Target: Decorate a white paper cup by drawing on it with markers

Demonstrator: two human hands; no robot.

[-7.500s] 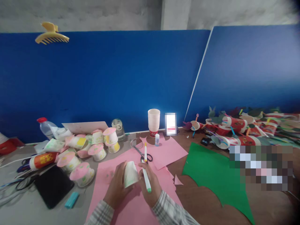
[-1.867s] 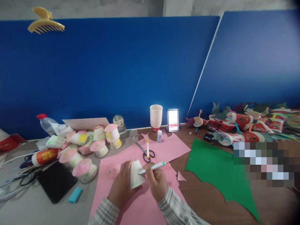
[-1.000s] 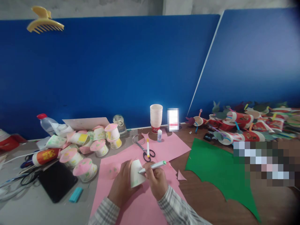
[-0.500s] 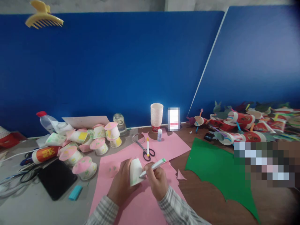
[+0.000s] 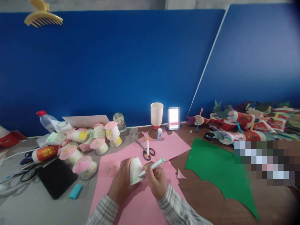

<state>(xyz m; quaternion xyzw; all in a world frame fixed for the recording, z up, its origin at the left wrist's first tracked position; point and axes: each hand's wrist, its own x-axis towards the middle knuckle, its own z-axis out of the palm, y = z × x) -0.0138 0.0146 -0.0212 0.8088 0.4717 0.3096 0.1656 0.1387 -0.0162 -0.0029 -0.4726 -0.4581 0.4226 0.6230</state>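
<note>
White green-ended marker (image 5: 157,164) has swung round, tip at white paper cup (image 5: 135,169); right hand (image 5: 157,182) grips marker, left hand (image 5: 122,179) clamps cup.

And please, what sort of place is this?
Most likely a craft worktable: scissors and pink paper lie on it, cups with pink tops are gathered on the left, and the right hand holds a marker at a white cup.
</note>
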